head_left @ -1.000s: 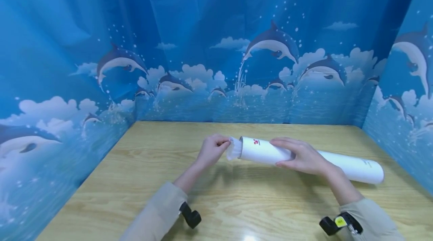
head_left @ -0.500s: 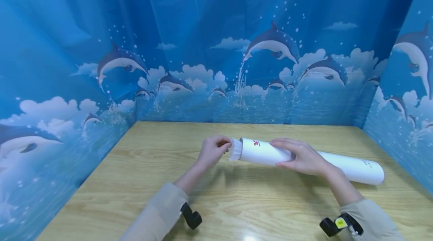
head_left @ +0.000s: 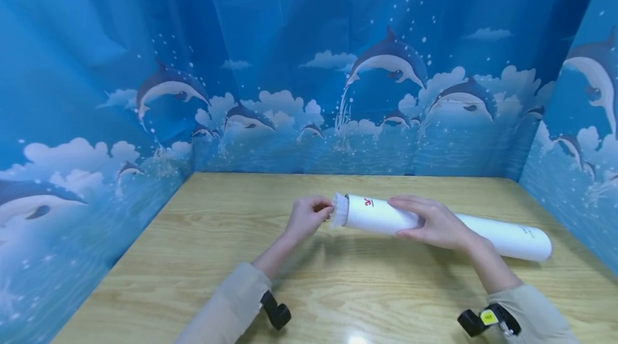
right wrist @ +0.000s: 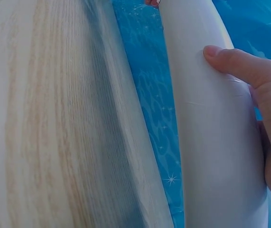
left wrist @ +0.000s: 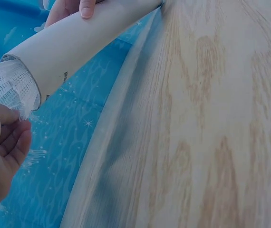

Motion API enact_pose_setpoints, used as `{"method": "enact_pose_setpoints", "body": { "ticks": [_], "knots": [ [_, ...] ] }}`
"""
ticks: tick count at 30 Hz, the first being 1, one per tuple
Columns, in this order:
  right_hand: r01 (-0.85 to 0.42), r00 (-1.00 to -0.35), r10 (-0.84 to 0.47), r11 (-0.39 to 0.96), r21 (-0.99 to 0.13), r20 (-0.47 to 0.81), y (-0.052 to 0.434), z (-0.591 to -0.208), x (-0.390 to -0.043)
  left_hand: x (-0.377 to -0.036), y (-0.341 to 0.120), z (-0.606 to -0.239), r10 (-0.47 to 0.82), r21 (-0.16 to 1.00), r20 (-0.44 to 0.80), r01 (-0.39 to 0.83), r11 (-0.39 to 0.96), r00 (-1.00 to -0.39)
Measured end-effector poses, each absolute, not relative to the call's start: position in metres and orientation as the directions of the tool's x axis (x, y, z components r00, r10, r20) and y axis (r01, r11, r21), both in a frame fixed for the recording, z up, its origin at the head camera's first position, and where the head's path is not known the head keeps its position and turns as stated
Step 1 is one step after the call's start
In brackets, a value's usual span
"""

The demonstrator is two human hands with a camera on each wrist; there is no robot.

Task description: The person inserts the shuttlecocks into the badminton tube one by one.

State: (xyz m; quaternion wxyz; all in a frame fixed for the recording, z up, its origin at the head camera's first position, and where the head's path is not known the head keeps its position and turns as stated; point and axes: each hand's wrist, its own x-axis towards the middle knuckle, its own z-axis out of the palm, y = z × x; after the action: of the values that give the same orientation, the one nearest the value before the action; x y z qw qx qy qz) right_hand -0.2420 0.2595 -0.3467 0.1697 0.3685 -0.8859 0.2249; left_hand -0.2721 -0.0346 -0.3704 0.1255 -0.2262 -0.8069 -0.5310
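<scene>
Tube [head_left: 449,226] mid-frame on worktop [head_left: 338,290]: right hand [head_left: 432,223] clamped round it, left hand [head_left: 309,218] pinching mesh [head_left: 339,210] at its mouth. Keep tube steady, work mesh straight along axis.

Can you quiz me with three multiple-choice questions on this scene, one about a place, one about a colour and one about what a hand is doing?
1. Where does the mesh cloth sit?
A. at the tube's left end
B. on the table's right edge
C. under the right sleeve

2. What colour is the tube?
A. red
B. white
C. black

3. What is the right hand doing?
A. lying flat on the table
B. pointing at the backdrop
C. gripping the tube

Answers: 1 A, the cloth sticks out of that end by the left hand. 2 B, its wall is plain white. 3 C, fingers and thumb wrap round it.
</scene>
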Motion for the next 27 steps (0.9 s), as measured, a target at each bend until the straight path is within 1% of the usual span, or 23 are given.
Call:
{"method": "enact_pose_setpoints", "body": {
  "ticks": [3,10,16,27],
  "knots": [
    [-0.725,-0.676,-0.573,0.631,-0.278,0.464,0.260,-0.345,-0.242,-0.273,-0.032,-0.372,0.229,0.813,0.440,0.493,0.309,-0.869],
    [-0.744,-0.649,-0.576,0.617,-0.257,0.498,0.260,-0.347,-0.243,-0.272,-0.028,-0.373,0.232,0.838,0.398,0.455,0.300,-0.887],
    [-0.744,-0.648,-0.575,0.617,-0.255,0.499,0.260,-0.347,-0.243,-0.271,-0.023,-0.371,0.244,0.778,0.463,0.523,0.349,-0.852],
    [-0.744,-0.651,-0.579,0.617,-0.259,0.491,0.260,-0.348,-0.243,-0.271,-0.012,-0.374,0.258,0.737,0.479,0.544,0.402,-0.839]
  ]
}}
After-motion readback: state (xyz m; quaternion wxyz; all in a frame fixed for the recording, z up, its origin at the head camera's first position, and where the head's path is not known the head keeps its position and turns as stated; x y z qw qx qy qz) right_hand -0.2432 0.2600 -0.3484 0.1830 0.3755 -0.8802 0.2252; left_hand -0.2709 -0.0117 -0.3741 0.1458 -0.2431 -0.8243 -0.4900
